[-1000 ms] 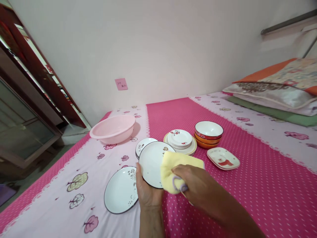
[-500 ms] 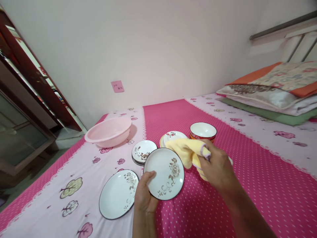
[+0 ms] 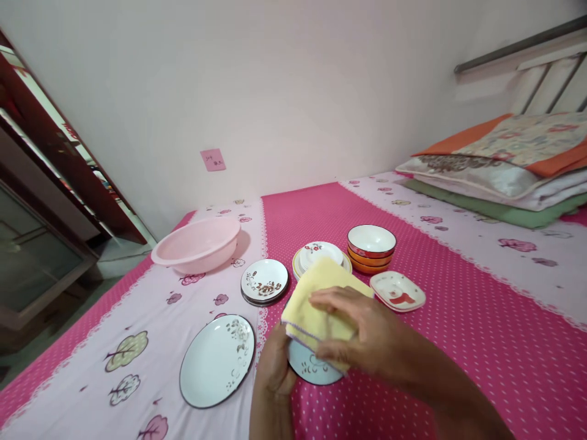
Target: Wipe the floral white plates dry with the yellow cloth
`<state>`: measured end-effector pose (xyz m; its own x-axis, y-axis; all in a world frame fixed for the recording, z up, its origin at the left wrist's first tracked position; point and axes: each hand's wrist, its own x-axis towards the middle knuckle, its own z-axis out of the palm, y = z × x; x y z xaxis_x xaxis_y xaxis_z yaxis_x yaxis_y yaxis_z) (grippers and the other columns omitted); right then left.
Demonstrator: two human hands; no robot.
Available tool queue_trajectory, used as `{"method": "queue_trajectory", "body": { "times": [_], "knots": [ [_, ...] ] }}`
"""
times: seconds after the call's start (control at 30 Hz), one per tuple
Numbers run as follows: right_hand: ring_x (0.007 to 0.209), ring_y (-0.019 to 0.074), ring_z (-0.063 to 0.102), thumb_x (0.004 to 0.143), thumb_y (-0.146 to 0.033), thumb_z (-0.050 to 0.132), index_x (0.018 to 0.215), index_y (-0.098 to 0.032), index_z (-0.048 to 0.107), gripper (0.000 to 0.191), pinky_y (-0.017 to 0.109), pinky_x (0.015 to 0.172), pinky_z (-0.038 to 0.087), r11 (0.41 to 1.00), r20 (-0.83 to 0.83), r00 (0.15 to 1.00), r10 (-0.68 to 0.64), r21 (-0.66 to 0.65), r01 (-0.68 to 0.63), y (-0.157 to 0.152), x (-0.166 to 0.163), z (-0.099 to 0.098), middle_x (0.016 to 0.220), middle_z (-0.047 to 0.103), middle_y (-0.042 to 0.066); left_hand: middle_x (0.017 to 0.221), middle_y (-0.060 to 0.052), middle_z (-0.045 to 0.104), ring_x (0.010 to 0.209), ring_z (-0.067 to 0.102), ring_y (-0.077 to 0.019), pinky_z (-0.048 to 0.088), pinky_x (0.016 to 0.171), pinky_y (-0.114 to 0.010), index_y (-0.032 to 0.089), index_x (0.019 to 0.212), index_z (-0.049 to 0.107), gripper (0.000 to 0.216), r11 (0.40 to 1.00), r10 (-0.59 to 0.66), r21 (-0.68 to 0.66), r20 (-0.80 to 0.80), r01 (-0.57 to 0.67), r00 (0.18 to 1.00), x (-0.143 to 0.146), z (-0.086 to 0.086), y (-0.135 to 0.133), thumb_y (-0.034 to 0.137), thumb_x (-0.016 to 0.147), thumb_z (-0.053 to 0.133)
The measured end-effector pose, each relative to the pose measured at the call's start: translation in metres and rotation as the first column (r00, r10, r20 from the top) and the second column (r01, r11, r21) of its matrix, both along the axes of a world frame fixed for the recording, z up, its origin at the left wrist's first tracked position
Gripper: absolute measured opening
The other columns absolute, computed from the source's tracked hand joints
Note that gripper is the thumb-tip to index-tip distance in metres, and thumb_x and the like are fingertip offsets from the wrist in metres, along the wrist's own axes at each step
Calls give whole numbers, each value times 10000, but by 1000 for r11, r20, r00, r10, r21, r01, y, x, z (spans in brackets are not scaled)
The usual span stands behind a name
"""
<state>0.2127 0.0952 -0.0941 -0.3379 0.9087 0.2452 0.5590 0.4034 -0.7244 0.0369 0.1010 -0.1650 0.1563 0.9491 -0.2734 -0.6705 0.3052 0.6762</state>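
Observation:
My left hand [image 3: 276,362] grips the left edge of a white plate [image 3: 312,366] with a dark rim and brown floral print, holding it above the bed. Over most of that plate lies a folded yellow cloth [image 3: 316,299] with a purple edge, hiding its upper part. My right hand [image 3: 355,324] presses the cloth onto the plate, fingers spread across it and thumb near its lower edge. Left of my hands, a larger white plate [image 3: 211,360] rests on the bedsheet. Just beyond it sits a small stack of flower-printed plates [image 3: 265,280].
Behind the cloth is a stack of white plates [image 3: 321,252]. To its right stand stacked bowls [image 3: 371,241] and a squarish white dish [image 3: 398,289] with a red figure. A pink basin [image 3: 197,244] lies far left; folded bedding [image 3: 499,165] is piled at right.
My right hand has moved left and down, bringing the yellow cloth from beside the plate onto its face. The squarish dish, mostly hidden before, now shows.

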Motion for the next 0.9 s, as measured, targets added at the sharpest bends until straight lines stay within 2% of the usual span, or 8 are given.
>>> {"method": "queue_trajectory", "body": {
  "times": [0.07,0.17,0.3,0.5,0.63,0.73,0.8,0.9],
  "knots": [
    [1340,334,571,845,-376,738,1326,-242,674,503,501,1117,460,992,-28,992,-121,28,122,4,0,1,1421,657,103,963,-134,827,1066,743,-373,551,1008,-453,129,918,818,390,1000,-3,9,7,3,1000,-1,3,-1,340,611,933],
    [1381,365,524,765,-321,794,1394,-191,620,665,543,1160,399,972,39,972,-231,49,229,12,-4,-2,1466,618,144,1031,-145,821,1106,726,-381,537,1027,-467,128,1027,820,483,997,-69,37,-5,69,998,-1,4,-4,419,655,921],
    [1276,366,599,765,-340,778,1403,-220,599,674,532,1073,461,986,109,980,-169,14,169,12,-12,-5,1389,662,145,1065,-147,814,1108,722,-382,536,1019,-471,134,1123,807,574,985,-160,71,2,159,987,3,1,-9,500,690,900],
    [1283,344,608,802,-184,656,1430,-178,584,632,488,1076,453,994,137,985,-106,41,102,12,-11,-3,1371,673,162,1005,-124,817,1047,740,-363,557,966,-442,143,1032,826,452,989,-103,102,-38,106,994,3,0,-10,449,706,895],
    [1076,319,713,805,-277,739,1346,-217,638,554,411,878,527,991,22,993,-116,-60,117,19,-1,-4,1196,765,109,895,-128,814,964,759,-355,576,897,-415,110,929,825,319,993,-74,81,-92,82,993,1,-3,-8,318,695,885],
    [901,265,734,800,-309,773,1149,-216,720,365,337,736,525,987,-115,989,-97,-138,81,23,8,-7,1009,798,58,823,-126,806,929,765,-343,584,871,-399,103,879,814,279,996,-36,75,-87,43,996,0,-6,-8,308,701,876],
    [883,260,738,806,-332,780,1063,-201,741,291,323,706,530,979,-210,974,-90,-200,48,26,12,-11,983,804,58,790,-130,800,913,769,-340,590,864,-396,95,842,802,272,998,-1,63,-73,5,997,-1,-7,-9,322,710,871],
    [928,285,750,787,-394,821,1104,-184,752,387,348,739,560,953,-373,921,-114,-302,-4,33,12,-19,1038,810,81,773,-120,799,893,778,-331,602,867,-393,104,802,784,236,990,137,-1,-42,-138,990,-1,-5,-8,302,706,870]
  ]
}}
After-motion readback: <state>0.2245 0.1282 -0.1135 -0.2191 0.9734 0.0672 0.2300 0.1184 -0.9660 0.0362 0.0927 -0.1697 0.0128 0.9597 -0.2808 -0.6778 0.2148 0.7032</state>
